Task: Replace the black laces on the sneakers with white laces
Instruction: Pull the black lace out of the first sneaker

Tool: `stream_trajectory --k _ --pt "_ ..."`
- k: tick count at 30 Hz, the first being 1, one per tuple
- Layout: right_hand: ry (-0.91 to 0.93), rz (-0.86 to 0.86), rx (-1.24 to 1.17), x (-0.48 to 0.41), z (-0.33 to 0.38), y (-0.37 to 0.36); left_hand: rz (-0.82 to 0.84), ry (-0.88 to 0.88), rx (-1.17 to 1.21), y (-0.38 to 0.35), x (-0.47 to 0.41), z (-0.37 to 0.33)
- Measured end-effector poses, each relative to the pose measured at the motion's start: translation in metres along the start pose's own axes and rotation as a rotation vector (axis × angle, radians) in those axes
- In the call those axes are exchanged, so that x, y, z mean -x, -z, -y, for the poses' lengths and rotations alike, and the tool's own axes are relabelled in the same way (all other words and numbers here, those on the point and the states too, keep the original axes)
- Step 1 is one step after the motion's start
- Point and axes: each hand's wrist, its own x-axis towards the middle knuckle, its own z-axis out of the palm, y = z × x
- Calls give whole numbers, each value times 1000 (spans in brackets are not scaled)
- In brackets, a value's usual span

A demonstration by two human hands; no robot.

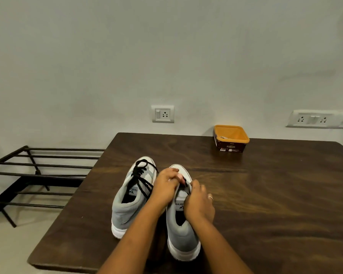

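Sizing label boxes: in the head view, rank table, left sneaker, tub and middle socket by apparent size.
table
left sneaker
tub
middle socket
The tub and socket lie farther back, so true sizes are unsure.

Wooden table carries grey sneakers and orange tub.

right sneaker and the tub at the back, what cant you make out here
Head view, right sneaker: left hand and right hand cover its lacing; what each grips is hidden.
Head view, orange tub: its wall hides most contents; the pale item inside is too small to identify.
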Motion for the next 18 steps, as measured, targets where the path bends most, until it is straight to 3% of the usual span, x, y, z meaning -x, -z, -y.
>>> stream_trajectory --k 3,5,7,10,12,14,16,18 --pt "14 -3 18 -1 0 -2 -133 169 800 13 0 -21" --pt "23 -4 19 0 0 -2 -236 190 1153 21 -5 -31" --pt "29 -10 13 -1 -1 -2 -326 226 1258 27 -9 -37" --pt "24 -14 7 -1 -1 -2 -432 239 1201 44 -18 -34" --pt "16 -16 0 -1 -2 -2 -463 220 1038 64 -24 -31" --pt "9 -19 -8 -2 -1 -3 -398 171 615 81 -24 -31" --pt "12 -27 -23 -1 -1 -3 -181 133 14 88 -19 -34" --pt "48 -41 -50 0 -1 -3 176 160 -496 82 -11 -33"
